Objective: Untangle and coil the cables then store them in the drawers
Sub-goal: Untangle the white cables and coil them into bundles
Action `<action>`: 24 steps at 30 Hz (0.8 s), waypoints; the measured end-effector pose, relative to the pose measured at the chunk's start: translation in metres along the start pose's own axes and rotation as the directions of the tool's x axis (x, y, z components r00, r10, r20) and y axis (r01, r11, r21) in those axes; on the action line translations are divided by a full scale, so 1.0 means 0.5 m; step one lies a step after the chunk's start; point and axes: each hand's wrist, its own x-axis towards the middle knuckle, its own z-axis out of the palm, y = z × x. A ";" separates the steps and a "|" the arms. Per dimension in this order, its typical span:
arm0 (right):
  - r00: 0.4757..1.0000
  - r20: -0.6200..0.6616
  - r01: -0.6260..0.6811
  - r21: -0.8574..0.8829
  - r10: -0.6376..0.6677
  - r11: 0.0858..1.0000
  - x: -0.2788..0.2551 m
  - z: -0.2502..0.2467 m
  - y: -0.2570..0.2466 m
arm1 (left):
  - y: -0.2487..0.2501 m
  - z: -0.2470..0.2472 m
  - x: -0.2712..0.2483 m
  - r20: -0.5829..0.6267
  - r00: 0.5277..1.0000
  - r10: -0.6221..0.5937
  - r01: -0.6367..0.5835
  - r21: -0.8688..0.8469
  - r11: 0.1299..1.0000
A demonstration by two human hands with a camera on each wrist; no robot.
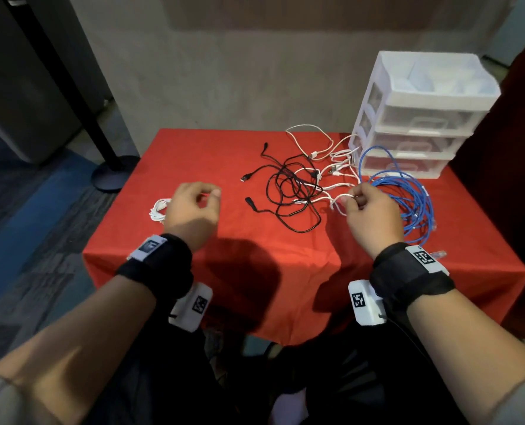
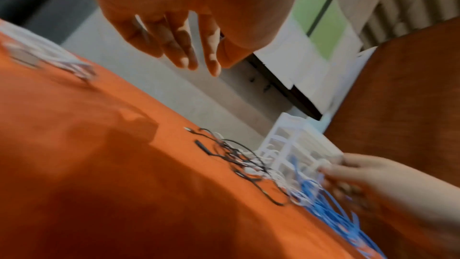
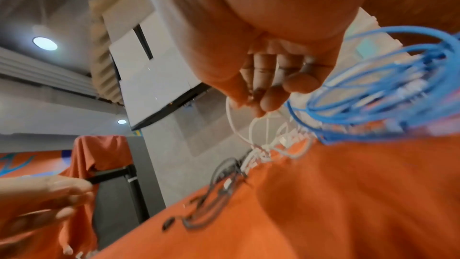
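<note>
A tangle of black cable (image 1: 289, 191) and white cables (image 1: 325, 167) lies mid-table on the red cloth (image 1: 193, 148). A blue cable bundle (image 1: 408, 194) sits to its right, in front of the white drawer unit (image 1: 420, 118). My right hand (image 1: 365, 210) pinches a white cable (image 3: 239, 125) at the tangle's right edge, beside the blue cable (image 3: 373, 90). My left hand (image 1: 193, 207) hovers over the cloth left of the tangle, fingers loosely curled and empty (image 2: 194, 54). A coiled white cable (image 1: 158, 210) lies just left of that hand.
The drawer unit's three drawers look closed, and its open top tray (image 1: 439, 78) holds pale items. A black post with a round base (image 1: 111, 173) stands on the floor past the table's left corner. Bare cloth shows near the front edge (image 1: 255, 286).
</note>
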 end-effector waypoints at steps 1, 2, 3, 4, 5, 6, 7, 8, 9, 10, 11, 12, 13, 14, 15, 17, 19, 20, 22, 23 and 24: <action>0.999 -0.010 0.031 0.038 -0.031 0.999 0.005 -0.009 -0.007 | 0.030 0.019 -0.013 0.037 0.999 0.034 -0.031 -0.061 0.998; 0.998 -0.014 0.059 0.082 -0.058 0.995 0.006 -0.020 -0.021 | 0.061 0.038 -0.026 0.078 0.994 0.072 -0.062 -0.125 0.990; 0.995 -0.016 0.099 0.125 -0.098 0.987 0.005 -0.031 -0.037 | 0.094 0.055 -0.038 0.126 0.986 0.109 -0.083 -0.197 0.977; 0.989 -0.010 0.144 0.158 -0.144 0.977 0.001 -0.044 -0.058 | 0.122 0.073 -0.047 0.188 0.971 0.148 -0.092 -0.276 0.957; 0.979 -0.006 0.199 0.187 -0.201 0.962 -0.004 -0.056 -0.078 | 0.151 0.089 -0.054 0.258 0.948 0.186 -0.086 -0.354 0.931; 0.968 -0.002 0.247 0.212 -0.252 0.945 -0.010 -0.068 -0.098 | 0.176 0.104 -0.058 0.313 0.924 0.219 -0.073 -0.418 0.905; 0.955 0.004 0.287 0.230 -0.296 0.930 -0.016 -0.081 -0.119 | 0.197 0.116 -0.059 0.347 0.905 0.246 -0.064 -0.460 0.886; 0.944 0.014 0.317 0.245 -0.330 0.916 -0.021 -0.093 -0.138 | 0.213 0.127 -0.058 0.368 0.894 0.257 -0.052 -0.484 0.873; 0.936 0.034 0.328 0.275 -0.350 0.904 -0.022 -0.101 -0.151 | 0.225 0.137 -0.055 0.384 0.890 0.247 -0.035 -0.482 0.875; 0.934 0.067 0.310 0.330 -0.350 0.892 -0.022 -0.109 -0.161 | 0.228 0.146 -0.050 0.399 0.889 0.223 -0.016 -0.461 0.887; 0.935 0.097 0.279 0.395 -0.341 0.875 -0.022 -0.116 -0.168 | 0.229 0.153 -0.045 0.408 0.891 0.198 -0.003 -0.431 0.902; 0.937 0.109 0.250 0.449 -0.331 0.858 -0.020 -0.123 -0.172 | 0.224 0.159 -0.039 0.412 0.892 0.184 -0.008 -0.393 0.919; 0.942 0.104 0.232 0.487 -0.320 0.842 -0.020 -0.131 -0.176 | 0.213 0.166 -0.035 0.418 0.891 0.177 -0.024 -0.347 0.938; 0.947 0.087 0.224 0.511 -0.309 0.830 -0.018 -0.141 -0.179 | 0.199 0.173 -0.028 0.423 0.892 0.161 -0.039 -0.284 0.958; 0.951 0.059 0.227 0.529 -0.302 0.818 -0.016 -0.153 -0.183 | 0.184 0.177 -0.023 0.439 0.887 0.140 -0.053 -0.205 0.977; 0.951 -0.006 0.258 0.564 -0.309 0.785 -0.008 -0.181 -0.199 | 0.153 0.189 -0.014 0.484 0.871 0.084 -0.066 -0.055 0.996; 0.940 -0.083 0.314 0.591 -0.330 0.743 0.002 -0.210 -0.218 | 0.133 0.196 -0.008 0.492 0.869 0.055 -0.052 -0.019 0.998; 0.934 -0.125 0.339 0.603 -0.334 0.722 0.008 -0.225 -0.226 | 0.128 0.199 -0.003 0.483 0.874 0.052 -0.038 -0.039 0.999; 0.925 -0.194 0.371 0.648 -0.327 0.665 0.015 -0.250 -0.239 | 0.124 0.206 0.005 0.479 0.876 0.061 -0.038 -0.058 0.998; 0.921 -0.213 0.380 0.680 -0.328 0.627 0.018 -0.262 -0.244 | 0.116 0.213 0.011 0.479 0.876 0.063 -0.044 -0.051 0.998; 0.918 -0.225 0.385 0.711 -0.328 0.589 0.020 -0.273 -0.247 | 0.105 0.219 0.017 0.483 0.874 0.052 -0.046 -0.024 0.999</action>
